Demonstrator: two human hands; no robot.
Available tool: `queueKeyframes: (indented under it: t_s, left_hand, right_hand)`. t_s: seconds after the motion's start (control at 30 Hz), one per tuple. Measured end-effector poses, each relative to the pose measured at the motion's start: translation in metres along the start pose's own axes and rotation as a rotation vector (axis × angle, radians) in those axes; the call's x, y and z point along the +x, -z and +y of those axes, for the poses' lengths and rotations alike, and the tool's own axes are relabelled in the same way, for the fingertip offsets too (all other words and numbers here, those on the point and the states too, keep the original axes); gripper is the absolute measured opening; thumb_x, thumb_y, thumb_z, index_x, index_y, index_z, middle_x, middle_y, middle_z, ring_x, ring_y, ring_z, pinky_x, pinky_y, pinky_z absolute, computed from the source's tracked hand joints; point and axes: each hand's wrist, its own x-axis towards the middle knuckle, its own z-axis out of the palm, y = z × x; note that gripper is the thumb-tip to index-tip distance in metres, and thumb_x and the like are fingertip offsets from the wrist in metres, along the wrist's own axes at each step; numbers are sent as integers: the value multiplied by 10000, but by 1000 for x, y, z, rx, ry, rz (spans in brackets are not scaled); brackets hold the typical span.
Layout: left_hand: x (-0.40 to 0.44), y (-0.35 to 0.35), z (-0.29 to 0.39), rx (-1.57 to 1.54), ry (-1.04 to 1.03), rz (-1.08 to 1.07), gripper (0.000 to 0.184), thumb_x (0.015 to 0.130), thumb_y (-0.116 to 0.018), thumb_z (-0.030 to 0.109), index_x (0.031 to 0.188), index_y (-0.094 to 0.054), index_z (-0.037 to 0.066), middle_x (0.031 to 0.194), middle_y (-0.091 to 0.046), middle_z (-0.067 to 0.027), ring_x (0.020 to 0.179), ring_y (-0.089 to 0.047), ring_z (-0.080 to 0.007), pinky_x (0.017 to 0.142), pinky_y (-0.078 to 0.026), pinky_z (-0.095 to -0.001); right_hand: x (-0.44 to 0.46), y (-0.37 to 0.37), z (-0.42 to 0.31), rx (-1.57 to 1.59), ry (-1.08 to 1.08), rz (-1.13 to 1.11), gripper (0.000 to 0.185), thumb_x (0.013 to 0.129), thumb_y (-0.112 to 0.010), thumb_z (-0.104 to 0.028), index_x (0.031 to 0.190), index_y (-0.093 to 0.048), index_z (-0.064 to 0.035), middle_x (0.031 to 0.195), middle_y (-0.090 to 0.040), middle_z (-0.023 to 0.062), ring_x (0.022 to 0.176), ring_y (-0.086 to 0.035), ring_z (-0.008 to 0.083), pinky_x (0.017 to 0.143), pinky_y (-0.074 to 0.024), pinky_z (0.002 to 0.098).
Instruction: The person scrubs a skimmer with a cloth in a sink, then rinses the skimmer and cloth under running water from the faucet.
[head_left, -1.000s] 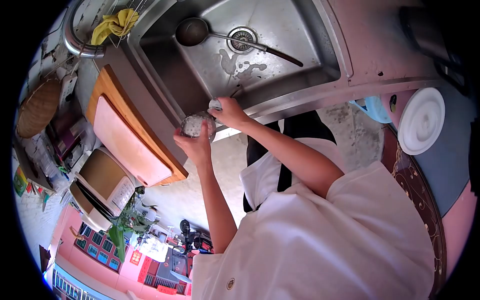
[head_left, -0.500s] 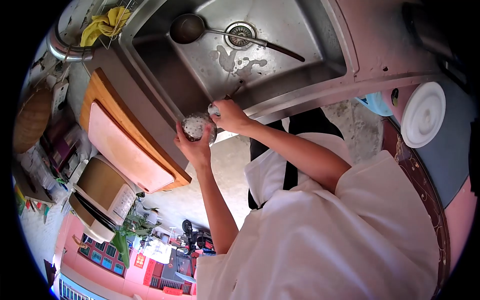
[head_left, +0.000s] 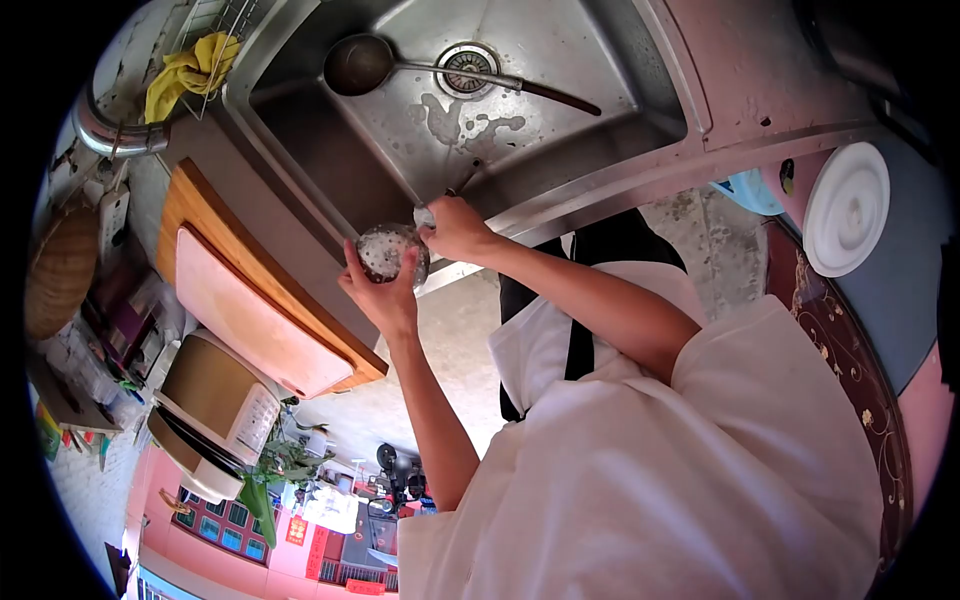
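Your left hand, spread wide, cups a round thing at the sink's near edge; just right of it, your right hand is closed on a pale piece.

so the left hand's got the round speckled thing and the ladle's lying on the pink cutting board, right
Not quite: the head view shows the ladle lying in the sink. The left hand does hold the round speckled thing.
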Motion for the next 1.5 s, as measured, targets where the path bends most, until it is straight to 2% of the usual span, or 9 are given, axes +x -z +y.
queueKeyframes:
  t_s: [0.1, 0.17, 0.33, 0.4, 0.5, 0.57, 0.63, 0.87, 1.5]
  left_hand:
    - [2, 2, 4, 3, -3, -2, 895, 611, -863, 310, 1352, -432, 55, 1058, -446, -148, 974, -517, -298, 869, -439, -387]
    - [1, 2, 11, -7, -3, -27, 896, 608, -866, 294, 1352, -432, 50, 1059, -444, -146, 979, -516, -294, 871, -440, -386]
    - [3, 1, 5, -88, 59, -33, 897, 609, -868, 286, 1355, -429, 53, 1080, -437, -142, 986, -518, -288, 878, -439, -385]
    - [4, 3, 10, 12, 4, -36, 899, 612, -866, 292, 1357, -425, 53, 1096, -434, -145, 1005, -517, -293, 886, -439, -382]
    - [4, 1, 11, -86, 54, -43, 904, 612, -866, 299, 1358, -422, 47, 1102, -434, -146, 1019, -512, -293, 893, -437, -379]
    - [5, 0, 13, -49, 56, -44, 903, 613, -865, 300, 1358, -422, 44, 1103, -434, -146, 1017, -511, -291, 892, -436, -379]
    - [2, 2, 14, -10, 60, -39, 903, 615, -864, 302, 1357, -421, 41, 1103, -434, -146, 1016, -510, -289, 891, -436, -380]
    - [0, 1, 16, -17, 49, -44, 900, 611, -866, 305, 1354, -429, 43, 1096, -442, -145, 1010, -511, -290, 889, -436, -386]
    - [3, -1, 27, 33, -12, -23, 879, 604, -860, 343, 1336, -456, 71, 1068, -457, -152, 990, -524, -304, 862, -443, -398]
  right_hand:
    - [-2, 3, -1, 18, 76, 73, 279, 734, -653, -166, 850, -638, 88, 867, -629, 282, 881, -615, 420, 807, -505, 442]
    - [7, 11, 4, -23, -41, 0, 295, 735, -653, -163, 893, -639, 86, 875, -635, 274, 867, -623, 417, 818, -504, 446]
    - [-8, 8, -7, -6, 79, -1, 244, 729, -649, -145, 840, -640, 72, 911, -628, 278, 906, -614, 404, 827, -493, 450]
    - [4, 13, -3, -41, 47, -16, 250, 731, -649, -148, 849, -638, 72, 914, -627, 279, 913, -612, 406, 831, -492, 448]
    - [0, 13, -6, -89, 33, 27, 256, 732, -643, -145, 852, -631, 81, 917, -624, 282, 916, -611, 406, 826, -493, 447]
    - [-4, 14, -7, -87, 40, -44, 283, 749, -651, -156, 932, -626, 59, 911, -625, 278, 891, -610, 414, 794, -489, 441]
    - [-1, 14, -1, -70, 109, 28, 288, 749, -654, -158, 929, -625, 64, 909, -626, 278, 897, -610, 411, 799, -488, 441]
    - [-2, 26, -10, -104, -35, -74, 308, 742, -647, -182, 916, -641, 71, 917, -634, 277, 905, -621, 405, 828, -498, 437]
    - [4, 20, -4, 55, -171, 47, 371, 748, -676, -260, 903, -638, 74, 913, -641, 269, 925, -626, 375, 808, -489, 404]
